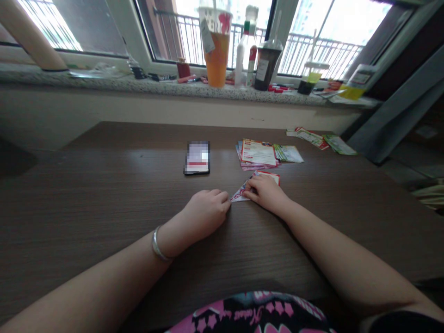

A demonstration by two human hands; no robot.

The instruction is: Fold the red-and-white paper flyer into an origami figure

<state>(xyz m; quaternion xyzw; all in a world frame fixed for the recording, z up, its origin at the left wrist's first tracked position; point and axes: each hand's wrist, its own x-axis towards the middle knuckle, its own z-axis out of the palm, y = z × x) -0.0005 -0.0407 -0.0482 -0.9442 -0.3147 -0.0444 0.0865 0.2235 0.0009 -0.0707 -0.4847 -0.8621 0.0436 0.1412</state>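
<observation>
A printed sheet of paper point(238, 195), white with red and blue print, lies on the table with one side folded over into a slanted edge that ends in a point. My left hand point(208, 210), a silver bangle on its wrist, is closed with its fingertips at that pointed left corner. On the upper part of the same paper, my right hand point(266, 190) has its fingers bent and pressed together along the fold, covering much of the sheet. Just beyond it lies a stack of printed leaflets point(258, 152), and a phone point(197, 158) rests beyond my left hand.
Brown wood-grain table point(86, 199) spreads around both arms. More paper strips point(312, 138) lie at its far right. Along the stone windowsill point(104, 83) stand a large orange drink cup point(217, 58), a dark drink cup point(265, 67), bottles and pens. A grey curtain point(391, 111) hangs at right.
</observation>
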